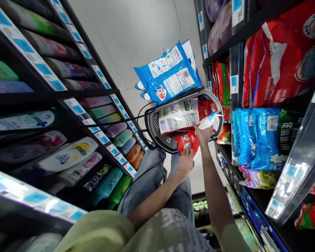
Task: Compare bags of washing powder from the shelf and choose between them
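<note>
A grey shopping basket (pixel 157 138) sits in front of my knees, filled with packaged goods. My right hand (pixel 203 134) reaches over its near side and grips a white pouch with a blue end (pixel 208 121), its details washed out by glare. My left hand (pixel 187 161) has its fingers curled on the near end of a red packet (pixel 188 140), which leans over the basket's near rim. A white printed bag (pixel 177 115) lies inside, with more red packaging (pixel 206 106) beside it. Across the far rim rests a large blue bag (pixel 170 77) with white label panels.
Shelves of bottles (pixel 68 157) line the left side, edged with price tags. On the right, shelves hold red bags (pixel 286 63) and blue bags (pixel 265 134). Grey tiled floor (pixel 136 31) runs ahead between them. A dark cable (pixel 115 122) crosses from the left towards the basket.
</note>
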`<action>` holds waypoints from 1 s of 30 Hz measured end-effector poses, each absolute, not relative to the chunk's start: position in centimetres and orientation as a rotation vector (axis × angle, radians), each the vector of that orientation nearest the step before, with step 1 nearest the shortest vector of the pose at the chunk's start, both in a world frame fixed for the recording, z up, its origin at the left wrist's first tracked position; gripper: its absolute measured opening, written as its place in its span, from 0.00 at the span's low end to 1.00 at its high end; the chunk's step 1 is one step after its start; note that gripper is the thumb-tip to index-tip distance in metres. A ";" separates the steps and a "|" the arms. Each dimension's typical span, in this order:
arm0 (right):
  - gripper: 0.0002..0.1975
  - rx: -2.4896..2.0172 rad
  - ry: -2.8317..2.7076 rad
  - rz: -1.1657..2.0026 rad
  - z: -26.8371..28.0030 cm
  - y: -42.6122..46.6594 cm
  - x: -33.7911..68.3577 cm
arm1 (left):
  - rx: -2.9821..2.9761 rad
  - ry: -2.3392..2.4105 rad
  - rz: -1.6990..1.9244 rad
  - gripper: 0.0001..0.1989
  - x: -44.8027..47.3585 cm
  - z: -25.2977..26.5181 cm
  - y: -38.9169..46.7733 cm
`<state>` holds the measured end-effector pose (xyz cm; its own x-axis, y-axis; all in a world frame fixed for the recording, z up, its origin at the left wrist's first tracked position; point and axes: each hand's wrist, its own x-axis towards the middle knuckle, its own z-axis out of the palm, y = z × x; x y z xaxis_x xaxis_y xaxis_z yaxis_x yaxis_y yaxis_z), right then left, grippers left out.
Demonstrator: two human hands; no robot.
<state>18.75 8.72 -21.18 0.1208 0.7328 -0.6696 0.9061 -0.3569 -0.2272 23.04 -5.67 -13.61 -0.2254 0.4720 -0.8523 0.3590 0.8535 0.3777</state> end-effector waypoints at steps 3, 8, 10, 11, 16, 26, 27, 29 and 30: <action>0.53 2.089 1.662 -0.524 -23.0 10.3 18.3 | 0.663 1.806 0.155 0.27 25.2 -13.7 -4.8; 0.46 2.076 1.558 -0.429 -24.6 11.4 18.9 | 0.567 1.840 0.123 0.37 25.2 -15.2 -4.9; 0.46 2.118 1.501 -0.447 -24.8 11.5 18.7 | 0.462 1.835 0.119 0.44 24.7 -16.0 -5.5; 0.46 2.135 1.482 -0.461 -24.8 11.4 18.5 | 0.411 1.822 0.129 0.47 24.4 -16.3 -5.8; 0.45 2.189 1.496 -0.500 -22.5 10.2 19.2 | 0.405 1.746 0.223 0.49 21.7 -16.0 -7.6; 0.42 2.460 1.580 -1.802 -8.8 7.3 24.4 | 0.931 1.751 0.100 0.40 19.9 -4.8 -11.7; 0.41 2.468 1.514 -1.836 -7.8 7.2 24.6 | 0.974 1.756 0.081 0.38 19.9 -4.1 -11.9; 0.40 2.498 1.406 -1.884 -6.2 6.8 25.3 | 1.026 1.748 0.066 0.36 20.1 -3.0 -12.4; 0.41 2.507 1.370 -1.905 -5.5 6.5 25.7 | 1.034 1.734 0.082 0.36 20.3 -2.5 -12.6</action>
